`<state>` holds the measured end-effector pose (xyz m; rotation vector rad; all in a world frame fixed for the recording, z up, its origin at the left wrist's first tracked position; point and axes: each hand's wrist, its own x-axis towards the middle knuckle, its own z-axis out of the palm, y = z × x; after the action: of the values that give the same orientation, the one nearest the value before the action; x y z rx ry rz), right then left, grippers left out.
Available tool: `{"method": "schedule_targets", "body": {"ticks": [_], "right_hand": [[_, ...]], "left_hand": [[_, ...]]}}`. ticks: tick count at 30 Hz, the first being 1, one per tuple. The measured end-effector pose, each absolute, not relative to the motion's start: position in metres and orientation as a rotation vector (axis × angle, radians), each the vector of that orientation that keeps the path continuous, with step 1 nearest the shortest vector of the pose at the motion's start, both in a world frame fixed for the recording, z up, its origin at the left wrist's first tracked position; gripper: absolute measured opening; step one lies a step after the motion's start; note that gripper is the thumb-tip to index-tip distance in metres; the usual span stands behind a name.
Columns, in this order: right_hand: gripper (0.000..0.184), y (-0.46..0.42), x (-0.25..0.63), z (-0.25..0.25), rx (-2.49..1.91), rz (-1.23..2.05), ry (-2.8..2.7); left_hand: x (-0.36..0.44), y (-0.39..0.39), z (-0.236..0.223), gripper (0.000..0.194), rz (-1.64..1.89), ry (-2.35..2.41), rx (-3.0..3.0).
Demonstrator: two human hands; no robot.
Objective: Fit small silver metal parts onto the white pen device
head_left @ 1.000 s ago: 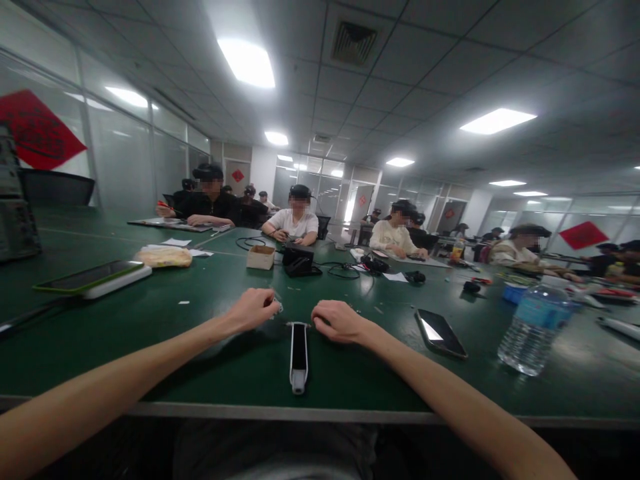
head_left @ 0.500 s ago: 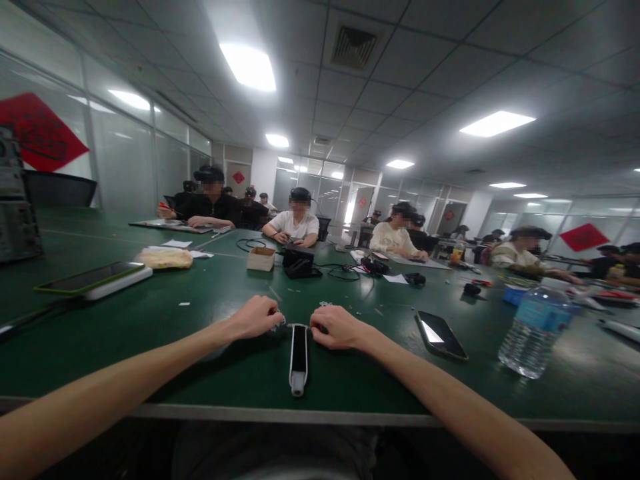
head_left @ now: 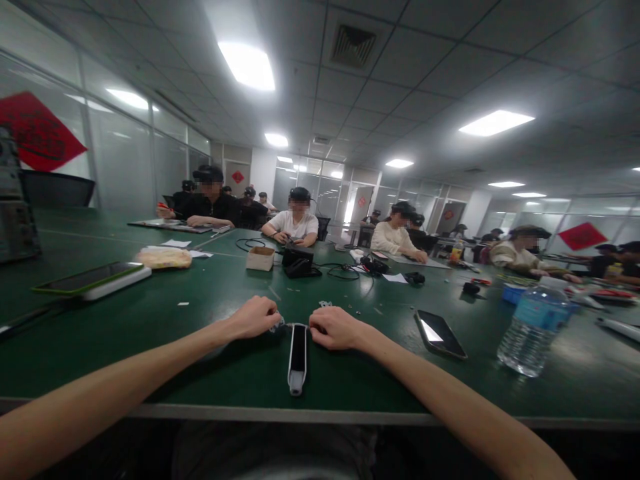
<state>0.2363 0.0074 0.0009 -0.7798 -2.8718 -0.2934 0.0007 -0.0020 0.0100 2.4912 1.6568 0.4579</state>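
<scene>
My left hand (head_left: 253, 318) and my right hand (head_left: 335, 328) rest on the green table at the far end of a long white-and-black device (head_left: 297, 353). That device lies flat, pointing away from me. A small silvery part (head_left: 276, 325) sits at my left fingertips, partly hidden by them and too small to name. My right fingers curl against the device's far right corner, their tips hidden. A tiny metal piece (head_left: 325, 304) lies on the table just beyond my right hand.
A black phone (head_left: 440, 335) and a water bottle (head_left: 534, 330) stand to my right. A phone on a white box (head_left: 90, 280) lies left. Farther along are a cardboard box (head_left: 260, 259), cables and seated co-workers (head_left: 299, 220). The table's near edge (head_left: 280, 412) runs below my forearms.
Since the oldest frame, both hands have come in closer to the device's far end. My left hand has dropped down to it, with the small part now at its fingertips.
</scene>
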Motion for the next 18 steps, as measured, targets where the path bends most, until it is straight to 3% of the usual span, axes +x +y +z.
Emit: {"method": "schedule_targets", "body": {"ticks": [18], "right_hand": [[0.017,0.0050,0.2358,0.0033,-0.792,-0.275,-2.887]], "left_hand": [[0.0011,-0.0027,0.0128,0.031,0.461,1.665,2.463]]}}
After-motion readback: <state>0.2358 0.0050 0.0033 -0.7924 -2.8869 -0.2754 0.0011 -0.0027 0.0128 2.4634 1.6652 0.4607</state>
